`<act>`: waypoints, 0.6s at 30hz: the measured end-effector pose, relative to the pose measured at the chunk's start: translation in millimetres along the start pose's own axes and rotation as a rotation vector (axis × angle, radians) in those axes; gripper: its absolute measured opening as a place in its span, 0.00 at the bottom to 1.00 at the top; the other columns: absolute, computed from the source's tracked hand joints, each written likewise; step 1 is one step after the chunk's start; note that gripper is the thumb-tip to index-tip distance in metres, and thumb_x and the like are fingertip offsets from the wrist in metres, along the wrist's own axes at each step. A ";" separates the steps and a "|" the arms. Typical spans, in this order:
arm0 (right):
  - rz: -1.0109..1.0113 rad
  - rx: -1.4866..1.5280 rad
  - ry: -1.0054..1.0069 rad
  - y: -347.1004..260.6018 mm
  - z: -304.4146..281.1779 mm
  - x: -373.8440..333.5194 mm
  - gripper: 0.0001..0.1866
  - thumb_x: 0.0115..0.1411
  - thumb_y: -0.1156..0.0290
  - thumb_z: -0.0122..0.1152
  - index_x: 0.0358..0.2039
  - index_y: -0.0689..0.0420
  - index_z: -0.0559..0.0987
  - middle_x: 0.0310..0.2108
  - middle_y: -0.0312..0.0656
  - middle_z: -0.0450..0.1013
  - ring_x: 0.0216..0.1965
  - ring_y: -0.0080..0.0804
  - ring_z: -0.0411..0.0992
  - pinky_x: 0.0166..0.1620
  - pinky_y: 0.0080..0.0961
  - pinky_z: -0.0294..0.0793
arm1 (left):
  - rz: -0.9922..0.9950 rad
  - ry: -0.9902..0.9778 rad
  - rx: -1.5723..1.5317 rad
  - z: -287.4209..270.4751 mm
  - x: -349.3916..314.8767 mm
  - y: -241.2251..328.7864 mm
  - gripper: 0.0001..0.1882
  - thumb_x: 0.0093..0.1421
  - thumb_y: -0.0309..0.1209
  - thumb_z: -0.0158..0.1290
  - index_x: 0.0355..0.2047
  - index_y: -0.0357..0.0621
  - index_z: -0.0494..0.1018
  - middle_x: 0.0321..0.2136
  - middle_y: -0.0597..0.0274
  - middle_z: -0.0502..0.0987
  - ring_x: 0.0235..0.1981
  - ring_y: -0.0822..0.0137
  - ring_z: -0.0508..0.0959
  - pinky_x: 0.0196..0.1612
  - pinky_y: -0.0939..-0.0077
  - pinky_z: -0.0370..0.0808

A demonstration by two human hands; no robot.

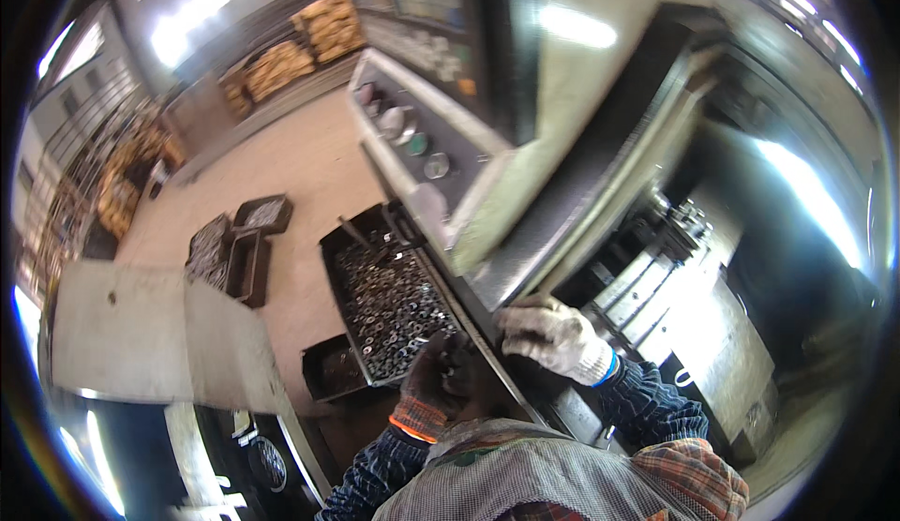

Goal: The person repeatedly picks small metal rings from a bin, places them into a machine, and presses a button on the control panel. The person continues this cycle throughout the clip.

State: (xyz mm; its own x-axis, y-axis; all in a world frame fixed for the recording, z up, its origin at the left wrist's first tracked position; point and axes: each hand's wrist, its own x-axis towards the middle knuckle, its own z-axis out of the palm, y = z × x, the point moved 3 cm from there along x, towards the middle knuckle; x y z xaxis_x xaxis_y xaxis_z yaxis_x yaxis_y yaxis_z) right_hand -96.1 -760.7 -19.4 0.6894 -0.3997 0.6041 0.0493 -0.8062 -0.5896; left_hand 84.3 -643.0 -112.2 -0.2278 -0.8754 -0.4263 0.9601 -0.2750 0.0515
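My left hand (pixel 434 380), in a dark glove with an orange cuff, is at the near right corner of a black metal tray (pixel 330 273). The tray holds many small metal rings or nuts (pixel 389 301). Its fingers are curled in, with small dark pieces by them that I cannot make out clearly. My right hand (pixel 555 336), in a whitish glove with a blue cuff, is beside the lower end of the machine's door edge (pixel 511 282). Its fingers are bent and close together, slightly blurred; whatever they may hold is hidden.
On the right, the open machine holds a metal fixture (pixel 680 230) above a slotted bed (pixel 637 301). A control panel (pixel 422 137) with round buttons juts out ahead. Small bins (pixel 248 263) stand on the floor at left. A bent sheet-metal cover (pixel 141 334) is nearer.
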 end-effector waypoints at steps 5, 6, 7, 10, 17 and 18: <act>0.521 -0.042 0.302 20.0 -54.7 -50.9 0.17 0.56 0.73 0.68 0.47 0.57 0.79 0.44 0.44 0.77 0.47 0.40 0.76 0.50 0.30 0.77 | 0.166 -0.015 0.343 47.7 13.0 35.7 0.13 0.67 0.43 0.49 0.42 0.51 0.75 0.16 0.73 0.65 0.10 0.79 0.56 0.09 0.85 0.54; 0.483 -0.109 0.379 22.2 -61.0 -57.1 0.16 0.56 0.74 0.68 0.46 0.57 0.79 0.46 0.44 0.77 0.48 0.40 0.76 0.50 0.30 0.77 | 0.287 0.024 0.436 57.6 18.2 46.3 0.13 0.67 0.44 0.50 0.43 0.51 0.75 0.15 0.74 0.62 0.07 0.79 0.54 0.07 0.83 0.51; 0.482 -0.146 0.390 22.0 -67.8 -66.3 0.16 0.56 0.74 0.67 0.47 0.57 0.79 0.47 0.44 0.77 0.48 0.39 0.76 0.51 0.29 0.77 | 0.361 0.028 0.482 67.4 19.2 55.9 0.13 0.66 0.44 0.50 0.41 0.51 0.75 0.15 0.73 0.61 0.07 0.79 0.55 0.07 0.83 0.51; 0.680 -0.126 0.395 30.4 -78.0 -91.5 0.17 0.59 0.75 0.64 0.50 0.58 0.78 0.48 0.44 0.76 0.48 0.34 0.76 0.51 0.27 0.76 | 0.674 -0.050 0.591 101.8 31.6 86.6 0.13 0.64 0.43 0.54 0.38 0.48 0.77 0.15 0.72 0.63 0.07 0.78 0.58 0.07 0.84 0.53; 0.936 -0.089 0.592 78.6 -74.8 -114.8 0.22 0.63 0.78 0.60 0.57 0.58 0.73 0.48 0.39 0.75 0.50 0.26 0.73 0.57 0.25 0.72 | 1.276 -0.005 1.182 177.1 67.1 155.7 0.24 0.67 0.24 0.47 0.64 0.38 0.64 0.39 0.65 0.77 0.34 0.77 0.74 0.38 0.85 0.72; 0.914 -0.045 0.673 87.9 -75.4 -115.4 0.22 0.62 0.77 0.60 0.58 0.58 0.73 0.47 0.39 0.75 0.49 0.25 0.73 0.56 0.24 0.72 | 1.207 -0.004 1.153 181.2 74.8 159.9 0.23 0.67 0.23 0.46 0.63 0.38 0.65 0.41 0.63 0.77 0.36 0.76 0.75 0.41 0.83 0.73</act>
State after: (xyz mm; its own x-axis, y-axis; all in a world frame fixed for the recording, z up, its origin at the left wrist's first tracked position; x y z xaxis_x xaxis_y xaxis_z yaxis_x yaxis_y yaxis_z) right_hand -225.9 -818.3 -100.5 -0.0750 -0.9886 0.1309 -0.3080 -0.1019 -0.9459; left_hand 191.4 -824.5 27.8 0.5025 -0.7893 0.3529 -0.0413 0.3858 0.9217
